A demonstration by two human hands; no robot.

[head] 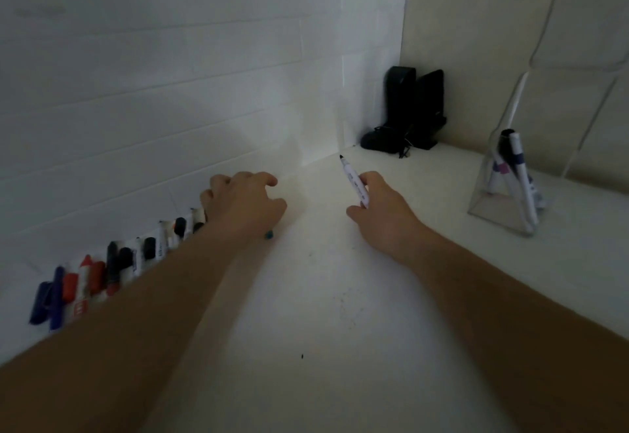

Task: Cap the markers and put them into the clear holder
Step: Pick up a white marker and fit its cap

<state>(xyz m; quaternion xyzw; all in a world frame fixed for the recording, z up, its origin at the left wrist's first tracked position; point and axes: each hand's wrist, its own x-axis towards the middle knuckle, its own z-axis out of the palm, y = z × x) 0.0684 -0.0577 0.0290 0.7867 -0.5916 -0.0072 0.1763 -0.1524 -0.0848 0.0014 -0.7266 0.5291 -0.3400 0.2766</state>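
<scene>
While my right hand (381, 214) holds a thin white uncapped marker (354, 182) with its black tip up mid-frame, my left hand (245, 204) curls over something small and teal (269, 235); I cannot tell if it grips.

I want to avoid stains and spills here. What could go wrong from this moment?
1. The right hand holds an uncapped marker with its tip bare, so it may mark the white table or the wall.
2. The left hand reaches over the row of markers and caps with its forearm close above, so it may scatter them.
3. The clear holder looks light, so a hard insertion may tip it.
</scene>
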